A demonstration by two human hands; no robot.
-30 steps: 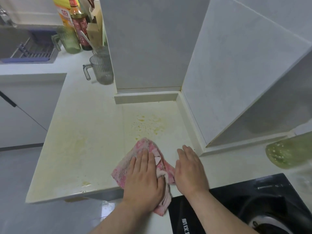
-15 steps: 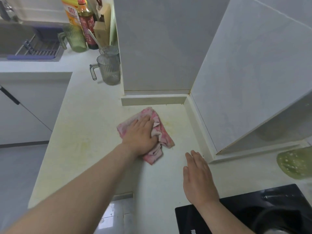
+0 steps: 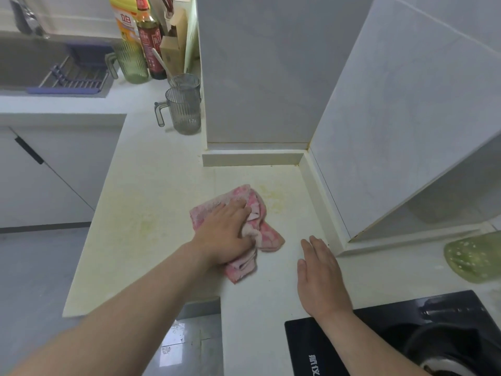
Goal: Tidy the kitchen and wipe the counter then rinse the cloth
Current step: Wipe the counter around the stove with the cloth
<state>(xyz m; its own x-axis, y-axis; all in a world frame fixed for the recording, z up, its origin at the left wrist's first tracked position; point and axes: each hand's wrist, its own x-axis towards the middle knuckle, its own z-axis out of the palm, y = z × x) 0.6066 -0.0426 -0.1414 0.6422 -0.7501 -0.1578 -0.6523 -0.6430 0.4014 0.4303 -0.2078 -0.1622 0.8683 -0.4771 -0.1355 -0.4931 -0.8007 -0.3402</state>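
You are pressing the pink cloth (image 3: 269,236) down on the pale desk (image 3: 151,185) with your left hand (image 3: 225,232). The fingers are lying straight across the cloth's top and pushing rather than gripping. Your right hand (image 3: 321,275) is resting palm-down on the desk near the cloth but not touching it, fingers straight and close together, bracing you. The cloth is sitting in the desk's inner corner, between the raised wall ledge and the black cooktop (image 3: 379,329).

A yellowish smear (image 3: 273,198) is showing just past the cloth's far edge, and a fainter one (image 3: 146,226) is lying to the left. You are probably best off spreading the cloth flatter, leaning through the palm and working in overlapping strokes towards the ledge.

The cloth is looking fleecy, limp and mottled pink and white, bunching into soft folds. The desk is reading as smooth, matte and stone-like, so greasy film may be smearing before it lifts. The green speckled thing (image 3: 474,256) at the right edge is too blurred to name.
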